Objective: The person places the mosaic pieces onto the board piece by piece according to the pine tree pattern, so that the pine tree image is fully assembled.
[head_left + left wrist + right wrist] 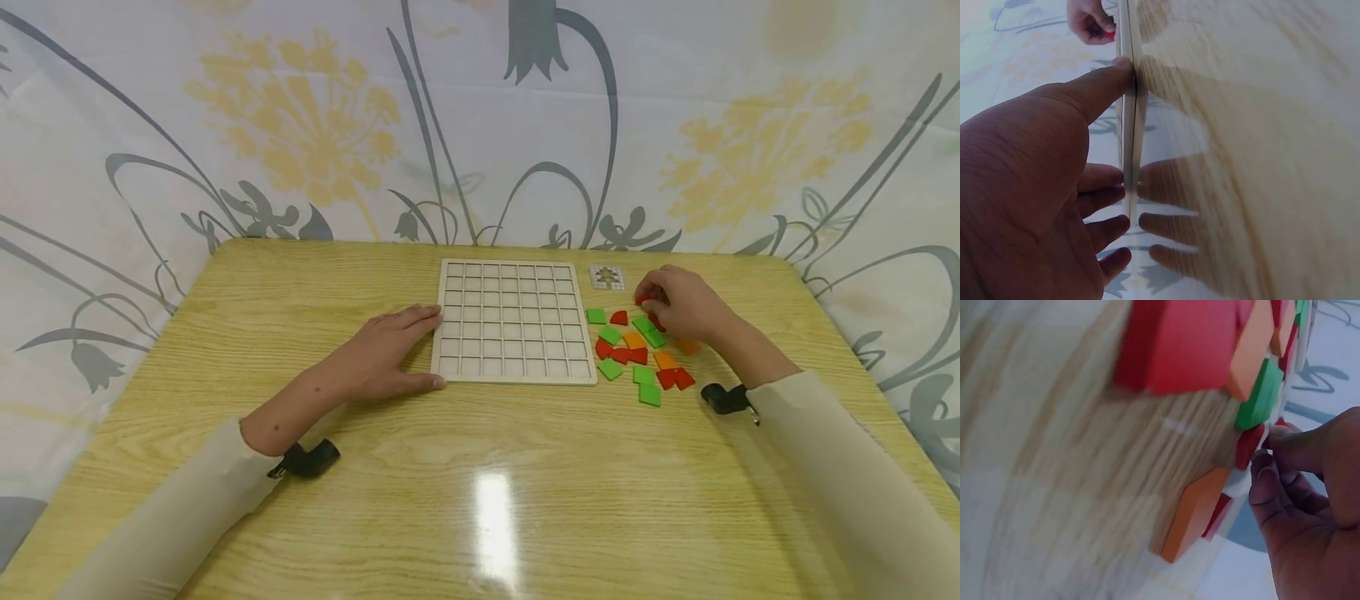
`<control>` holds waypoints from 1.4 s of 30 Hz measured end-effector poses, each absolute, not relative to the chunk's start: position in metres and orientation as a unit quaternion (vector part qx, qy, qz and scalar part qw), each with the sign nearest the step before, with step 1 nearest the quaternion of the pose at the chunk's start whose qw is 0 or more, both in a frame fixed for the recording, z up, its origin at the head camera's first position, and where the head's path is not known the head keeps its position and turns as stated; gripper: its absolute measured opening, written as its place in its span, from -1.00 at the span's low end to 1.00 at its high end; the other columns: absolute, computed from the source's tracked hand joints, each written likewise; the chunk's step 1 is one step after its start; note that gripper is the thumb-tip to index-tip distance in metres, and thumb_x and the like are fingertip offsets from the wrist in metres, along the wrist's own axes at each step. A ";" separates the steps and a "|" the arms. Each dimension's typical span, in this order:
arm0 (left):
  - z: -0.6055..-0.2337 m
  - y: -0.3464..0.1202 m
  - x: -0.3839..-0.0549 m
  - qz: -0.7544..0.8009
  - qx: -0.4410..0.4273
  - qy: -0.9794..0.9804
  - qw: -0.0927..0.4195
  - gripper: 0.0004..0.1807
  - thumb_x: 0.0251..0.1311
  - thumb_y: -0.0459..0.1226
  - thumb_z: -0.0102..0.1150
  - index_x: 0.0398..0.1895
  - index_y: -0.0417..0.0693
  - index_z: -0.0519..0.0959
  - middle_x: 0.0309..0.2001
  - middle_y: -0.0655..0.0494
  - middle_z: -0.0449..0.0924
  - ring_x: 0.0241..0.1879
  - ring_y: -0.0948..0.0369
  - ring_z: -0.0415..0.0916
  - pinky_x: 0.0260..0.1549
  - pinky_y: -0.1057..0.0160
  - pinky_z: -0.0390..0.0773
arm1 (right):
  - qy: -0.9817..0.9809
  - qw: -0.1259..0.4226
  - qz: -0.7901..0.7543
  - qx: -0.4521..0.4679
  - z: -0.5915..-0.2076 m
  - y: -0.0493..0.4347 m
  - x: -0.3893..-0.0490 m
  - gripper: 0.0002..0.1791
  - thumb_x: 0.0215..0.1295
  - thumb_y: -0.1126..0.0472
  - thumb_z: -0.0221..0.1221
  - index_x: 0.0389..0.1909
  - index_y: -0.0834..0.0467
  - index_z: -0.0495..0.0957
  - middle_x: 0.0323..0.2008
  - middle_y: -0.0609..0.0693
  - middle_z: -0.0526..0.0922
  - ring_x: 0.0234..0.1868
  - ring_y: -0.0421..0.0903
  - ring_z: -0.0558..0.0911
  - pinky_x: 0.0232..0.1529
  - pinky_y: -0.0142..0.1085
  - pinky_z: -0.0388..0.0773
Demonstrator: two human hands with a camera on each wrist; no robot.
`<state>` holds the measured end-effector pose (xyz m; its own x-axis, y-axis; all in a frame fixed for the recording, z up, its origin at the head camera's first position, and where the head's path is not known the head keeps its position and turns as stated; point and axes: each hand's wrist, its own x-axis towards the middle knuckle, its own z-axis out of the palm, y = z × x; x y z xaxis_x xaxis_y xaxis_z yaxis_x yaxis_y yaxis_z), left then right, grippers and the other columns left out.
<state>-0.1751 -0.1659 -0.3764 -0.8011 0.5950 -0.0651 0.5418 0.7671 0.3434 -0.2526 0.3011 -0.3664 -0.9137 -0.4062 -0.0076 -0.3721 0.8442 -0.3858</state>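
A pale board with a square grid of recesses (512, 321) lies flat on the table. My left hand (390, 354) rests along its left edge, fingers and thumb extended; the left wrist view shows the thumb and fingertips at the board's side (1129, 144). Over the loose tiles on the right, my right hand (682, 304) has its thumb and fingers bent together, pinching a small red tile (1280, 421), mostly hidden by the fingertips. Just below that hand lie a green tile (643, 324) and another red tile (1249, 447).
Several green, orange and red tiles spread right of the board, among them a green square (649, 394), an orange square (634, 341) and a red quarter-round (618, 318). A small pattern card (607, 277) lies behind them. Patterned cloth (480, 125) hangs behind the table.
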 end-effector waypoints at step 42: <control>-0.376 -0.167 -0.174 0.168 0.312 0.931 0.085 0.06 0.36 0.20 0.34 0.70 -0.17 0.13 0.70 -0.07 0.02 0.67 -0.11 -0.02 0.55 -0.24 0.17 | 0.917 0.020 -0.332 -0.221 -0.353 0.193 -0.294 -0.82 0.56 0.32 0.16 0.01 0.30 0.67 -0.08 0.20 0.70 -0.06 0.13 0.64 0.01 -0.02 0.57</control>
